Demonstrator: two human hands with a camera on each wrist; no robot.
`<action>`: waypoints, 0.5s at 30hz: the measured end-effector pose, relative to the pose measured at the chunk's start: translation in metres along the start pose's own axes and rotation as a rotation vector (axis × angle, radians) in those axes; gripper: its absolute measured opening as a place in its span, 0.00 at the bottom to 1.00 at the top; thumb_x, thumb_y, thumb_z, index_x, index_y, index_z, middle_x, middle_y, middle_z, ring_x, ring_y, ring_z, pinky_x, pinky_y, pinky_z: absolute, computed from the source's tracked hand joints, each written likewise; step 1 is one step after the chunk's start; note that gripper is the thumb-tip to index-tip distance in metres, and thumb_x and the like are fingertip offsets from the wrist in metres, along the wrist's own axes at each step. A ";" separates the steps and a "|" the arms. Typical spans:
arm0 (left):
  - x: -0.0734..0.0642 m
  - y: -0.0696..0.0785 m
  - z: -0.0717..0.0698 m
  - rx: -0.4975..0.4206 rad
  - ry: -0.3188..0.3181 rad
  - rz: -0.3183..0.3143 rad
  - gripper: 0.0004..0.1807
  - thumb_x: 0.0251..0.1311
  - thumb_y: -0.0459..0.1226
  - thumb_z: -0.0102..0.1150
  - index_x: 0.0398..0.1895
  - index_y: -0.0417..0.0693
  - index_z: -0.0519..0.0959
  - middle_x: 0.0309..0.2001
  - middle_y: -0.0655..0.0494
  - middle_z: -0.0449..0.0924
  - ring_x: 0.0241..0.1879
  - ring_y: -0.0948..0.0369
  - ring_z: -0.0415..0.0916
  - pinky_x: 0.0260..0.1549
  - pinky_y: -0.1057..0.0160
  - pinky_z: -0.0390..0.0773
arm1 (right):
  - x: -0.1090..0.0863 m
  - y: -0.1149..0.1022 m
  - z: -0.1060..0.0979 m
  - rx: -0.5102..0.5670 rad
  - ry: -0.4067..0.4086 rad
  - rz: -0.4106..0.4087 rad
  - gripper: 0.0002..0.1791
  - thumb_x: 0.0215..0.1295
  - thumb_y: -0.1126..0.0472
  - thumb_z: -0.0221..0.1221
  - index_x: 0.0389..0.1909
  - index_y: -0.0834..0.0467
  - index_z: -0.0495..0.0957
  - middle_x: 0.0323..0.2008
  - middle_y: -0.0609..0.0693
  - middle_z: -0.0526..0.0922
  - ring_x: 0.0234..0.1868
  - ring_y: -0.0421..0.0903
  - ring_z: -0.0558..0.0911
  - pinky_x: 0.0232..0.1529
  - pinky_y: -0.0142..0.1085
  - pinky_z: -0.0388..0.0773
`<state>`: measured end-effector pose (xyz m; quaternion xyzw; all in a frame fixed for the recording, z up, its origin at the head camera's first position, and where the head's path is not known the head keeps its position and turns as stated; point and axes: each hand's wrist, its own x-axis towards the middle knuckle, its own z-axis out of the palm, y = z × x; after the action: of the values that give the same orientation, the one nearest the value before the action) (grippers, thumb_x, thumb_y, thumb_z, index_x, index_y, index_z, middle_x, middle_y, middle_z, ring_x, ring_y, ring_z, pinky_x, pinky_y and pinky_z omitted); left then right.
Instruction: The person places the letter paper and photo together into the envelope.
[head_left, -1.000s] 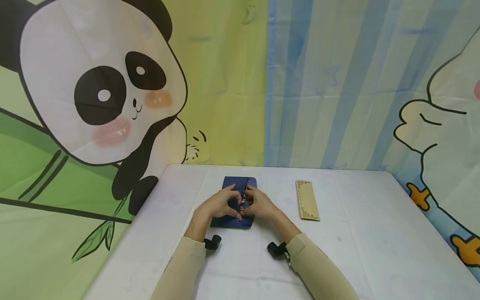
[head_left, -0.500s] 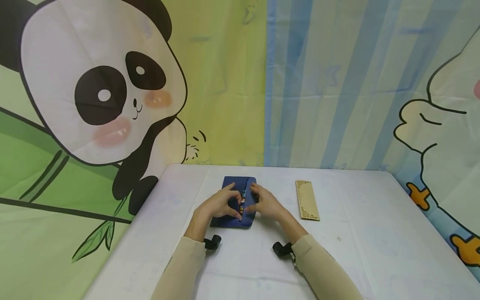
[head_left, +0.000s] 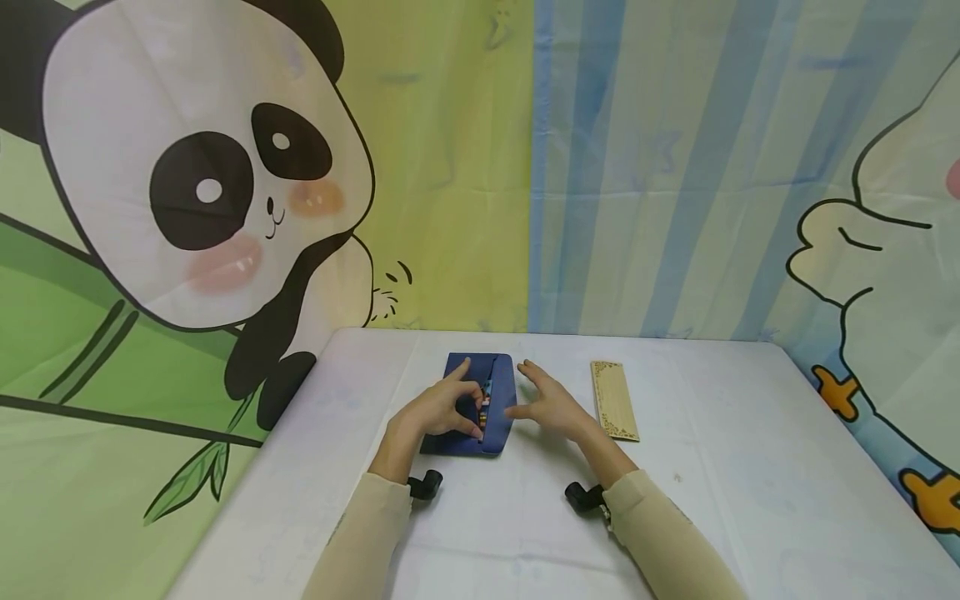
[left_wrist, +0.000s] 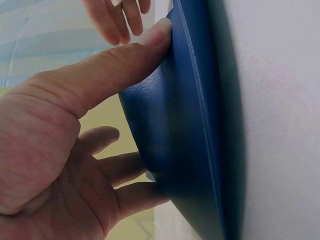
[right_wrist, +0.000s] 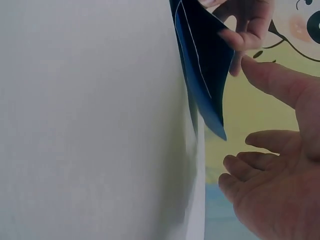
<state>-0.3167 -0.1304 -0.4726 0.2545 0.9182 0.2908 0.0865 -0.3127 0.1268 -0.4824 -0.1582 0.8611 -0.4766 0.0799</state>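
Observation:
In the head view a dark blue envelope-like sleeve (head_left: 498,421) lies on the table, with a narrow multicoloured strip (head_left: 485,403) showing along its long slit. My left hand (head_left: 442,407) holds the sleeve beside that slit, thumb and fingers curved around it. From the left wrist, its thumb (left_wrist: 115,70) rests on the blue surface while some fingertips are hidden behind it. My right hand (head_left: 551,405) is apart from the sleeve, just right of it, fingers spread and nothing in them. The sleeve's raised edge (right_wrist: 212,120) appears in the right wrist view.
A pale wooden strip (head_left: 615,402) with ornate dark corners lies flat to the right of the sleeve. A white cloth covers the table (head_left: 712,500). Behind stands a printed curtain (head_left: 450,167) with a cartoon panda. Black cameras sit on both wrists.
My right hand has let go of the sleeve's right side and moved rightward, its fingers opening out. The left hand has stayed almost still on the sleeve.

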 end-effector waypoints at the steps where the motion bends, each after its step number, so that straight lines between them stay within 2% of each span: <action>1: 0.000 0.000 0.000 0.001 0.000 -0.002 0.21 0.44 0.46 0.85 0.37 0.61 0.80 0.85 0.42 0.38 0.78 0.33 0.56 0.64 0.38 0.73 | -0.001 0.001 -0.002 -0.004 0.003 0.001 0.53 0.62 0.55 0.74 0.82 0.55 0.54 0.84 0.58 0.48 0.84 0.61 0.48 0.79 0.62 0.50; 10: 0.000 0.001 0.000 -0.012 0.004 -0.005 0.21 0.44 0.45 0.85 0.38 0.60 0.80 0.85 0.42 0.38 0.79 0.33 0.52 0.65 0.39 0.72 | -0.007 0.013 -0.030 -0.081 0.044 0.014 0.50 0.65 0.55 0.71 0.81 0.62 0.55 0.84 0.61 0.46 0.84 0.63 0.46 0.79 0.63 0.49; 15: 0.000 0.001 0.001 -0.003 0.006 -0.008 0.21 0.44 0.44 0.85 0.37 0.59 0.80 0.85 0.42 0.39 0.79 0.33 0.52 0.66 0.39 0.71 | -0.009 0.018 -0.041 -0.064 0.068 0.050 0.49 0.65 0.54 0.71 0.81 0.62 0.56 0.85 0.60 0.45 0.84 0.63 0.45 0.79 0.63 0.48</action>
<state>-0.3159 -0.1297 -0.4730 0.2499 0.9190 0.2927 0.0855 -0.3196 0.1717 -0.4762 -0.1229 0.8818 -0.4517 0.0574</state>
